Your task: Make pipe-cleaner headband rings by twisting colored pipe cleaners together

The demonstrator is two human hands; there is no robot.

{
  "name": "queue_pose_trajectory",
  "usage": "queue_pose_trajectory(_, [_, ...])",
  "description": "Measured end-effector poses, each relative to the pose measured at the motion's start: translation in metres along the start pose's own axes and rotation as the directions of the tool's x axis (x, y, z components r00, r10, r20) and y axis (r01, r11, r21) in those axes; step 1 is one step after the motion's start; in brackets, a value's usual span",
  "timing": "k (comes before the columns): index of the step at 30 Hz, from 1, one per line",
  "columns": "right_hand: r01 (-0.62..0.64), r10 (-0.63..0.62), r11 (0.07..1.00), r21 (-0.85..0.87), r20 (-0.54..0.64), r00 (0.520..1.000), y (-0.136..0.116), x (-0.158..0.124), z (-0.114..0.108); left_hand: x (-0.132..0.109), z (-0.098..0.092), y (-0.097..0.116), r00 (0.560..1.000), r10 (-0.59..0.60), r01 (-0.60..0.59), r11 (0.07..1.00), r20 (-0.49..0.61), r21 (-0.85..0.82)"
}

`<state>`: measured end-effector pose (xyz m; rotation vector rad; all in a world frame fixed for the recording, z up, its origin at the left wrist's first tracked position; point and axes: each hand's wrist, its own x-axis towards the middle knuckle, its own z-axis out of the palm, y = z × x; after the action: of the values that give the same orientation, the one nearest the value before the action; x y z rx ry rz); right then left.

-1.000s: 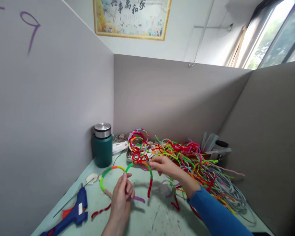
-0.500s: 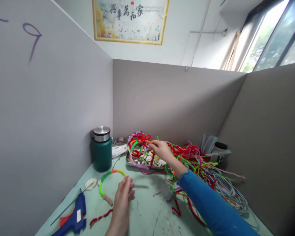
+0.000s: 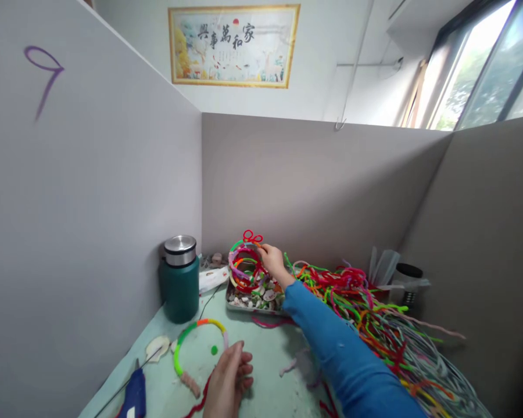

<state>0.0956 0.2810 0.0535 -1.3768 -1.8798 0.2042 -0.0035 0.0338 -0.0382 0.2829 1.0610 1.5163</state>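
Observation:
My right hand (image 3: 273, 261) pinches the edge of a bundle of colourful fuzzy pipe-cleaner rings (image 3: 232, 266), with a red looped bow (image 3: 253, 237) at the top. The rings stand tilted over a metal tray (image 3: 257, 311) of small stones and shells. My left hand (image 3: 232, 377) hovers low over the table, fingers loosely curled and apart, nothing visible in it. Just left of it lies an unclosed ring (image 3: 178, 345) of green, orange, yellow and pinkish-brown fuzzy wire. A red pipe cleaner (image 3: 199, 404) runs partly behind this hand. A small green dot (image 3: 214, 350) shows inside the ring.
A teal bottle (image 3: 181, 287) stands at the left partition. Nearby are a blue glue gun (image 3: 133, 392) and a white shell-like piece (image 3: 157, 348). Many loose pipe cleaners (image 3: 344, 284) spread along the right, before a black-lidded clear container (image 3: 406, 281). Grey partitions (image 3: 314, 186) enclose the table.
My right hand has moved slightly left, and the rings now stand more upright over the tray. My left hand has shifted right and nearer me. The green dot has come into view.

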Motion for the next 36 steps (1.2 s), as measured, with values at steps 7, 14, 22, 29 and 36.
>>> queue_pose_trajectory(7, [-0.102,0.104,0.994,-0.03,0.073,0.992,0.037,0.001,0.008,-0.003,0.003,0.001,1.0,-0.004,0.004,1.0,0.023,-0.011])
queue_pose_trajectory(14, [-0.13,0.135,0.991,-0.037,0.193,0.972,0.042,0.001,0.013,-0.004,0.004,-0.003,0.998,0.005,-0.007,1.0,0.066,0.026])
queue_pose_trajectory(22, [-0.115,0.113,0.993,0.0,0.15,0.982,0.023,-0.011,-0.003,-0.003,0.002,-0.001,0.993,-0.023,0.015,0.997,0.118,0.073])
queue_pose_trajectory(29, [0.076,-0.094,0.99,0.115,0.162,0.982,-0.011,-0.104,-0.051,-0.011,0.003,0.006,0.986,-0.003,-0.013,0.995,0.167,0.096])
queue_pose_trajectory(36, [0.187,-0.206,0.977,0.104,0.217,0.954,0.012,-0.226,-0.116,-0.01,-0.002,0.002,0.972,0.071,-0.134,0.95,0.223,0.281])
